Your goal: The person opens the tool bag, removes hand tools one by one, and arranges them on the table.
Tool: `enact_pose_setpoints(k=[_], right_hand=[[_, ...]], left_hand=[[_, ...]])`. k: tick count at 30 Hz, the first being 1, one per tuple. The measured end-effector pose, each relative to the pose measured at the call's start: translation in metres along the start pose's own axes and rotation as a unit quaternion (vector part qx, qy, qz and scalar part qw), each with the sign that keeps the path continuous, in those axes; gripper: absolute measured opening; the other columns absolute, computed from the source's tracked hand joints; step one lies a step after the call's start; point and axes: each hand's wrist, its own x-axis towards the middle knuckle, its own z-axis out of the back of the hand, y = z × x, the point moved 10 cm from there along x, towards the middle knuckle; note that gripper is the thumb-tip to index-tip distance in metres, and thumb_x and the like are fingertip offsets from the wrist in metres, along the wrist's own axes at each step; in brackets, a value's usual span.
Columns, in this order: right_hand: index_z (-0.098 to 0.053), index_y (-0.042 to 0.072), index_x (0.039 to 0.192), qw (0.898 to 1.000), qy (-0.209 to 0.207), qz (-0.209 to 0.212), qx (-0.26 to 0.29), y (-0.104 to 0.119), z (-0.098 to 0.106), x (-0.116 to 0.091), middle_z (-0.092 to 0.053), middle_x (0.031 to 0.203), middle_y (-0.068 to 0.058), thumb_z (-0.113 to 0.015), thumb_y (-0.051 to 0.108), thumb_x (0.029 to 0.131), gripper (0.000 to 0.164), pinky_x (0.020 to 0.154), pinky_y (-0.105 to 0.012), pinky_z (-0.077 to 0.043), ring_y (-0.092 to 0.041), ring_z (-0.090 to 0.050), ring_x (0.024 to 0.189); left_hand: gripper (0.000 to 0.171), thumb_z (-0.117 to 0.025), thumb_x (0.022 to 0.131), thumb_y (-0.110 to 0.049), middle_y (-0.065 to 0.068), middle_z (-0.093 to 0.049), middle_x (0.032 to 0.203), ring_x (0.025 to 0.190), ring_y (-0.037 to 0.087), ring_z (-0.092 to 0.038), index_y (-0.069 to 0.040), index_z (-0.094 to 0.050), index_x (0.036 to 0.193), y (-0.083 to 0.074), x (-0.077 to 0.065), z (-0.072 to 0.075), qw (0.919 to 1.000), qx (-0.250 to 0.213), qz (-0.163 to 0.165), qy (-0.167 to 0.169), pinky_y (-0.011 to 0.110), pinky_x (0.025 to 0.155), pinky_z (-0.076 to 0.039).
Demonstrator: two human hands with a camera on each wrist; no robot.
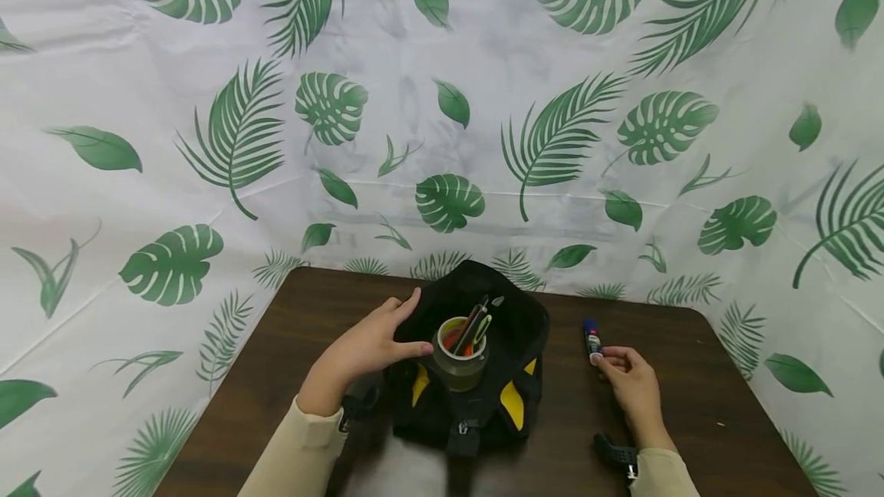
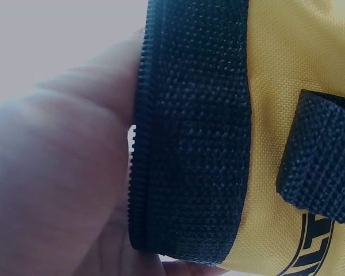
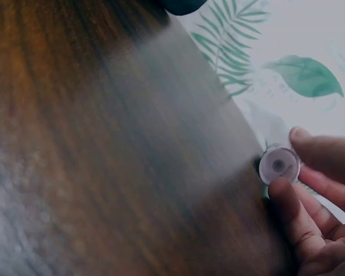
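Note:
Near the table's middle stands an open black and yellow bag [image 1: 500, 359]. A jar [image 1: 461, 374] holding pens [image 1: 470, 330] and orange and green items sits at its mouth. My left hand [image 1: 369, 347] grips the bag's left edge, its thumb reaching to the jar's rim. In the left wrist view, the zip edge [image 2: 190, 132] lies right against that hand. To the right of the bag, my right hand [image 1: 631, 386] pinches the white end of a glue stick [image 1: 592, 337] with a blue cap. The right wrist view shows that round end [image 3: 279, 165] between thumb and fingers.
The dark wooden table [image 1: 276, 374] ends at the back against a white cloth [image 1: 387, 198] with green leaf prints. A black strap with a buckle [image 1: 464, 436] hangs at the bag's front. Both wrists wear black bands.

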Motion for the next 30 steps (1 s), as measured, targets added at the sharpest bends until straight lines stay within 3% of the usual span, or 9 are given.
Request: enact_pose_setpoints(k=[9,13,16,19,21,24,26,28,30], right_hand=[[-0.067,-0.003,0.124,0.994,-0.015,-0.01,0.111,-0.002,-0.008,-0.004,-0.067,0.089,0.007,-0.076,0.029,0.105,0.038,0.067,-0.023,-0.059,-0.008,-0.067,0.075],[-0.066,-0.005,0.121,0.975,-0.03,-0.026,0.218,-0.001,-0.005,-0.002,-0.067,0.088,0.002,-0.075,0.022,0.105,0.032,0.061,-0.024,-0.057,-0.01,-0.069,0.072],[-0.063,-0.005,0.121,0.95,-0.017,-0.009,0.313,0.002,-0.007,-0.003,-0.068,0.093,-0.002,-0.069,0.019,0.108,0.027,0.059,-0.024,-0.055,-0.011,-0.07,0.073],[-0.062,-0.002,0.123,0.901,0.044,0.043,0.43,0.013,-0.015,-0.005,-0.069,0.099,-0.005,-0.056,0.017,0.115,0.021,0.063,-0.025,-0.056,-0.014,-0.07,0.079],[-0.062,-0.001,0.128,0.848,0.121,0.079,0.511,0.027,-0.023,-0.008,-0.07,0.106,-0.008,-0.042,0.015,0.119,0.028,0.071,-0.027,-0.059,-0.019,-0.071,0.088],[-0.059,-0.005,0.14,0.752,0.258,0.11,0.596,0.05,-0.034,-0.018,-0.069,0.12,-0.015,-0.019,0.015,0.121,0.048,0.089,-0.034,-0.061,-0.029,-0.071,0.103],[-0.055,-0.007,0.146,0.707,0.327,0.119,0.616,0.063,-0.037,-0.028,-0.066,0.127,-0.018,-0.008,0.015,0.12,0.058,0.098,-0.038,-0.059,-0.033,-0.068,0.111],[-0.053,-0.007,0.147,0.689,0.361,0.125,0.616,0.078,-0.036,-0.035,-0.064,0.129,-0.019,-0.003,0.015,0.119,0.062,0.101,-0.039,-0.058,-0.034,-0.067,0.113],[-0.055,-0.005,0.145,0.693,0.371,0.132,0.604,0.095,-0.035,-0.04,-0.064,0.128,-0.017,-0.003,0.015,0.119,0.062,0.098,-0.037,-0.058,-0.032,-0.067,0.112]], left_hand=[[0.103,-0.075,0.098,-0.062,0.015,-0.046,0.16,0.145,0.031,-0.055,-0.029,-0.018,0.176,0.002,-0.005,0.005,1.0,-0.001,0.008,0.002,0.058,0.115,-0.049],[0.103,-0.075,0.097,-0.064,0.014,-0.048,0.158,0.141,0.03,-0.057,-0.029,-0.018,0.176,0.002,-0.005,0.007,1.0,0.002,0.008,0.0,0.057,0.113,-0.05],[0.104,-0.075,0.097,-0.063,0.014,-0.049,0.155,0.137,0.028,-0.059,-0.029,-0.017,0.176,0.003,-0.004,0.006,1.0,0.001,0.006,0.002,0.056,0.111,-0.051],[0.104,-0.074,0.097,-0.064,0.014,-0.047,0.158,0.141,0.03,-0.057,-0.029,-0.017,0.176,0.003,-0.004,0.007,1.0,0.003,0.004,0.002,0.057,0.114,-0.05],[0.104,-0.075,0.097,-0.064,0.015,-0.046,0.16,0.145,0.032,-0.055,-0.028,-0.017,0.176,0.002,-0.003,0.008,1.0,0.003,0.001,-0.001,0.058,0.116,-0.049],[0.105,-0.076,0.097,-0.063,0.016,-0.046,0.16,0.145,0.032,-0.055,-0.028,-0.017,0.177,0.0,-0.001,0.007,1.0,-0.003,-0.005,-0.001,0.058,0.116,-0.048],[0.106,-0.076,0.096,-0.063,0.016,-0.047,0.158,0.142,0.031,-0.056,-0.027,-0.017,0.177,-0.001,-0.001,0.004,0.9999,-0.008,-0.008,0.006,0.058,0.115,-0.049],[0.107,-0.077,0.096,-0.063,0.015,-0.047,0.158,0.14,0.029,-0.057,-0.028,-0.017,0.176,-0.001,-0.001,0.001,0.9998,-0.013,-0.008,0.011,0.057,0.115,-0.049],[0.106,-0.077,0.096,-0.062,0.014,-0.048,0.157,0.137,0.027,-0.058,-0.029,-0.017,0.176,-0.001,-0.001,0.0,0.9998,-0.015,-0.007,0.011,0.056,0.113,-0.05]])
